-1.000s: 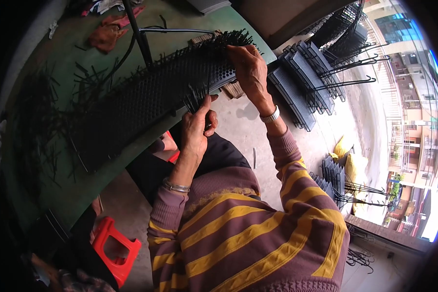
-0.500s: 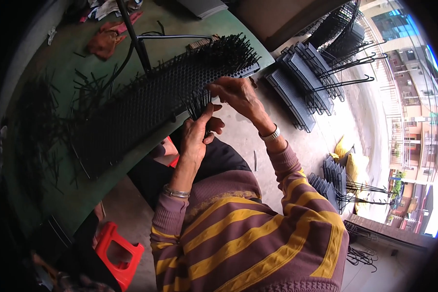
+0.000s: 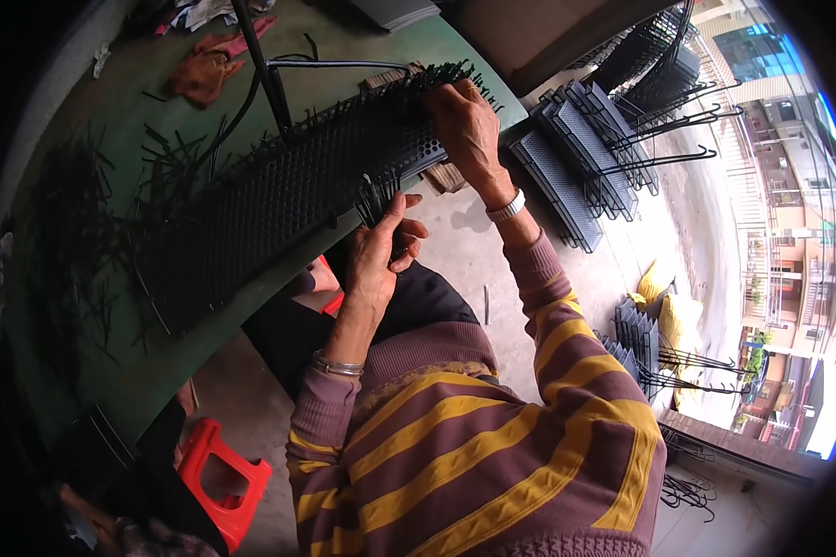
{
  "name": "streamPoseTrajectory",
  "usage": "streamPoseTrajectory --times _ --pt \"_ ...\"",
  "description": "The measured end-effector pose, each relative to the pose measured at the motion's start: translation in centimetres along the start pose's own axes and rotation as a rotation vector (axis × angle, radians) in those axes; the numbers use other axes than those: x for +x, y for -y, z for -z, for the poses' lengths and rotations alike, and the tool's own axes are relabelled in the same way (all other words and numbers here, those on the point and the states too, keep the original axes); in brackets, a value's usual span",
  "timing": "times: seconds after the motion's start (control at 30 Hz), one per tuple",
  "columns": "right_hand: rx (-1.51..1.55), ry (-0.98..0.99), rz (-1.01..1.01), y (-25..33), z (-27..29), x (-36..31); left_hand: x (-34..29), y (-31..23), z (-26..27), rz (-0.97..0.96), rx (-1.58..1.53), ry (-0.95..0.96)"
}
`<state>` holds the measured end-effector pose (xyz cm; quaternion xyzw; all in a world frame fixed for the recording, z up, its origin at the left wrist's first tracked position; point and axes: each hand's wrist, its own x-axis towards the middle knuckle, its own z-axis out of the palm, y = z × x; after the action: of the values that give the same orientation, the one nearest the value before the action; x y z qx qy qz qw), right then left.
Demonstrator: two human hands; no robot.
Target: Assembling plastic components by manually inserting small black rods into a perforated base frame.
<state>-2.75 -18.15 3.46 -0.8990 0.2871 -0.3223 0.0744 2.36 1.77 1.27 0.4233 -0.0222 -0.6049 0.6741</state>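
A long black panel (image 3: 251,209) full of small holes lies slantwise on the green table. Thin black strips (image 3: 367,104) stand up in its holes, densest toward the far right end. My left hand (image 3: 377,255), just off the panel's near edge, is closed around a bundle of loose black strips (image 3: 376,193) that point up from the fingers. Over the panel's far right end, my right hand (image 3: 466,125) is closed with its fingertips down among the standing strips. What those fingertips pinch is hidden.
More loose black strips (image 3: 74,232) are heaped at the table's left. A dark metal frame (image 3: 271,93) stands behind the panel, near a reddish-brown cloth (image 3: 204,74). Stacked perforated racks with hooked rods (image 3: 576,139) sit on the floor at right. A red stool (image 3: 223,483) is below the table.
My right hand has moved away from the bundle, up and to the right, onto the panel's far right end. The left hand keeps its bundle almost in place.
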Motion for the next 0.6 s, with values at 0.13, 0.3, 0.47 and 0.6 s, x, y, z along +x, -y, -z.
streamPoseTrajectory --times 0.13,0.3,0.47,0.6 --pt "-0.033 -0.149 0.090 0.9 0.9 -0.7 0.4 0.0 0.0 -0.040 -0.035 0.000" --pt "0.581 0.333 -0.393 3.1 4.4 -1.9 0.2 -0.3 -0.1 -0.062 -0.012 0.016" --pt "0.854 0.688 -0.366 3.2 4.3 -2.7 0.4 -0.4 0.1 -0.032 0.045 0.046" --pt "0.905 0.788 -0.403 2.9 4.3 -2.0 0.3 -0.8 0.4 -0.005 0.078 0.065"
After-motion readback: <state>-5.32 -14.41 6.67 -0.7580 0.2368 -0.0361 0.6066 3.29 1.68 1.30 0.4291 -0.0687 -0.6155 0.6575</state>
